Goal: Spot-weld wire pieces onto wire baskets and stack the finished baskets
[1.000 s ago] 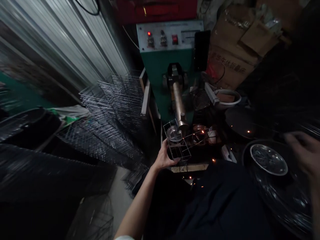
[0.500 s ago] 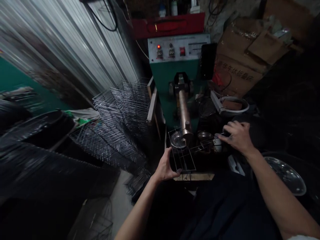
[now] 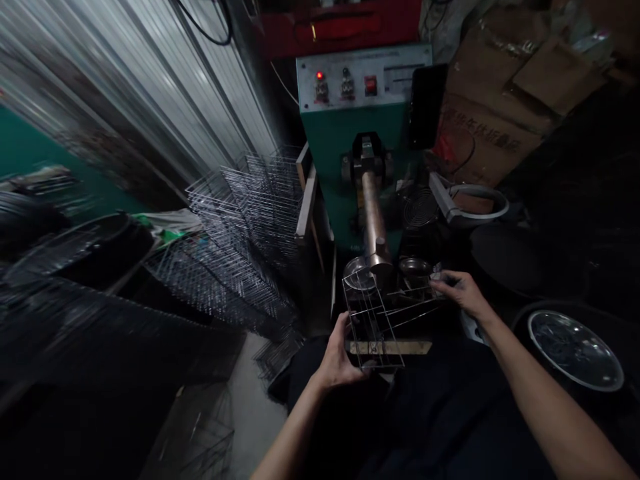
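Observation:
A small wire rack [image 3: 373, 327] of thin crossed rods is tilted in front of my body, and my left hand [image 3: 340, 357] grips it by its left side. To the right, my right hand [image 3: 457, 290] is closed in a pinch, with thin wire [image 3: 413, 312] running from its fingertips toward the rack. How that wire ends at the rack is too dim to make out. Just beyond the rack, the thick copper-coloured arm [image 3: 373, 217] of a green machine [image 3: 330, 147] points down toward me. Below its tip sits a shallow metal dish [image 3: 357, 273]; a second dish [image 3: 415, 267] is right of it.
Stacks of wire racks [image 3: 250, 220] stand at the left, beside a wooden board [image 3: 306, 203]. A lit red lamp [image 3: 319, 75] shows on the machine's panel. Cardboard boxes [image 3: 485, 127] lean at the back right. A round clear-topped container [image 3: 575, 350] sits at the right.
My left hand has drawn the wire rack down toward me, away from the machine's tip. My right hand has come lower and nearer the rack. The camera view has shifted slightly.

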{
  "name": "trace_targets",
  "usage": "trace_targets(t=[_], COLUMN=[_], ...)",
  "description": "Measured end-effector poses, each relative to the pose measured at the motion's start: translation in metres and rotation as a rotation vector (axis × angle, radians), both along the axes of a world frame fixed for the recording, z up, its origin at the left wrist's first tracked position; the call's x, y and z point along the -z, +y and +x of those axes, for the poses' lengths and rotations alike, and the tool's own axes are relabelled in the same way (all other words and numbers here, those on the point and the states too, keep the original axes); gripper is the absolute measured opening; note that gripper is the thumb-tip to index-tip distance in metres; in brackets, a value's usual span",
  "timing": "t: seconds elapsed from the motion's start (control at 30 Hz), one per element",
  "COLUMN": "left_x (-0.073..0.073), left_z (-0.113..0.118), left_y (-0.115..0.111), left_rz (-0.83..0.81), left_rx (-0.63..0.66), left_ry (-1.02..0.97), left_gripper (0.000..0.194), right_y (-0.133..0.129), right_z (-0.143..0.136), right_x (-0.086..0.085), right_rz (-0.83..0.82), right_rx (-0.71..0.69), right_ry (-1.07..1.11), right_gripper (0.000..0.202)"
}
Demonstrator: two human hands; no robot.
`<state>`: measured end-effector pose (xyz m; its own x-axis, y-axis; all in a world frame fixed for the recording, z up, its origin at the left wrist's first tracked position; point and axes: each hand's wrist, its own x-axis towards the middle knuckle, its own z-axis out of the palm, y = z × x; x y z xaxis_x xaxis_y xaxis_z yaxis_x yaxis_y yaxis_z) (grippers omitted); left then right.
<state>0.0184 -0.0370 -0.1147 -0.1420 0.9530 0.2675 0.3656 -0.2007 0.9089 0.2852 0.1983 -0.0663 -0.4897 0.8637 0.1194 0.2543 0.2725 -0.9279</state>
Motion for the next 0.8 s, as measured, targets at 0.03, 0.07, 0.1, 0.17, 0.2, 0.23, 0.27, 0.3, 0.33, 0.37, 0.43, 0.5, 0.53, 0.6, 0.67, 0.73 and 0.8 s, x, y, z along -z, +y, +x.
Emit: trace_targets(t=[0.03,0.07,0.1,0.17,0.2,0.23,0.27,0.3,0.33,0.37,0.43,0.5,0.53,0.6,0.67,0.73,0.8], left_x=[0.003,0.005,0.008,0.014,0.016,0.017,0.018,0.018,0.017,0.015,0.011,0.007,0.005,0.003,0.003,0.002,0.002], left_z=[0.000,-0.001,-0.001,-0.003,-0.003,-0.004,-0.004,-0.004,-0.004,-0.004,-0.003,-0.003,-0.002,-0.002,-0.003,-0.004,-0.006], left_y=[-0.002,-0.004,-0.006,-0.009,-0.010,-0.011,-0.012,-0.012,-0.012,-0.013,-0.012,-0.011,-0.010,-0.007,-0.005,-0.003,-0.001], left_rz=[-0.005,-0.007,-0.006,0.002,0.006,0.009,0.011,0.012,0.013,0.014,0.014,0.010,0.011,0.018,0.032,0.046,0.061], left_rx=[-0.003,-0.008,-0.015,-0.026,-0.028,-0.028,-0.025,-0.023,-0.020,-0.019,-0.022,-0.021,-0.016,-0.004,0.010,0.020,0.023], left_ry=[0.017,0.034,0.048,0.068,0.073,0.075,0.076,0.074,0.072,0.069,0.065,0.050,0.038,0.010,-0.006,-0.009,-0.005], left_gripper=[0.109,0.111,0.112,0.112,0.113,0.113,0.113,0.113,0.112,0.111,0.108,0.106,0.105,0.104,0.107,0.108,0.108], right_y=[-0.002,-0.003,-0.004,-0.005,-0.004,-0.004,-0.003,-0.003,-0.002,-0.002,-0.001,0.000,0.001,0.002,0.004,0.006,0.007], right_z=[0.000,-0.001,-0.003,-0.006,-0.007,-0.009,-0.010,-0.011,-0.012,-0.013,-0.014,-0.015,-0.015,-0.016,-0.016,-0.015,-0.015], right_x=[0.001,0.001,0.001,0.002,0.002,0.003,0.003,0.003,0.002,0.001,-0.003,-0.006,-0.007,-0.008,-0.006,-0.004,-0.002], right_rz=[0.011,0.014,0.013,0.009,0.002,-0.009,-0.023,-0.038,-0.051,-0.062,-0.075,-0.079,-0.077,-0.070,-0.074,-0.090,-0.099], right_rx=[-0.019,-0.036,-0.048,-0.051,-0.050,-0.053,-0.057,-0.063,-0.070,-0.078,-0.096,-0.099,-0.095,-0.086,-0.091,-0.097,-0.100], right_ry=[-0.009,-0.012,-0.013,-0.017,-0.022,-0.031,-0.039,-0.047,-0.052,-0.054,-0.061,-0.078,-0.086,-0.098,-0.100,-0.094,-0.092], right_gripper=[0.054,0.054,0.053,0.053,0.053,0.053,0.054,0.054,0.054,0.054,0.055,0.057,0.058,0.058,0.056,0.055,0.055])
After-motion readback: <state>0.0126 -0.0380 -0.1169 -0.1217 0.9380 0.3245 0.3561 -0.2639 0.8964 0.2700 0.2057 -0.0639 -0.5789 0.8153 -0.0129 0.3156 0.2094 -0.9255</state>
